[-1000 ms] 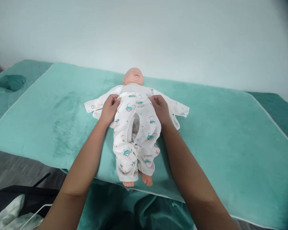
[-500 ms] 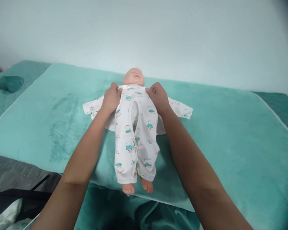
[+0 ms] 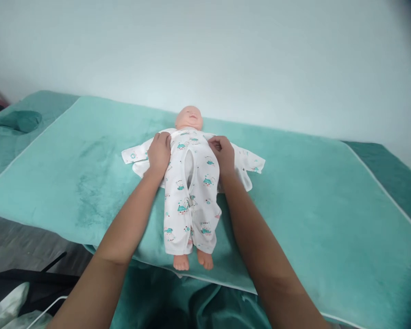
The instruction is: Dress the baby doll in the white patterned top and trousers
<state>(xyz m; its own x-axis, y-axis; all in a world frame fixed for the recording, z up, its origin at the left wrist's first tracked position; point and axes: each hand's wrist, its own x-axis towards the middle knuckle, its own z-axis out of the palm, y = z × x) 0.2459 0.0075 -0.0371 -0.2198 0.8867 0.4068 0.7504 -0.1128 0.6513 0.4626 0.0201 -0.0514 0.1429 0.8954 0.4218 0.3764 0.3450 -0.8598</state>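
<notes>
There's soft matt cloth in the trousers, smooth plastic-looking doll, and velvety plush sheet beneath!

1 doll, 2 doll feet, 1 pair of printed trousers, 1 white top with 2 sleeves. 1 left hand, 1 right hand, so 2 total, on 2 forearms. 1 bed, 1 hole in it, 1 wall.

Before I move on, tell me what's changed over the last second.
The trousers moved up over the chest toward the chin of the doll. The left hand and right hand rose, then slid slightly down its sides; whether they grip is unclear. The doll stayed face-up, the jacket spread beneath.
</notes>
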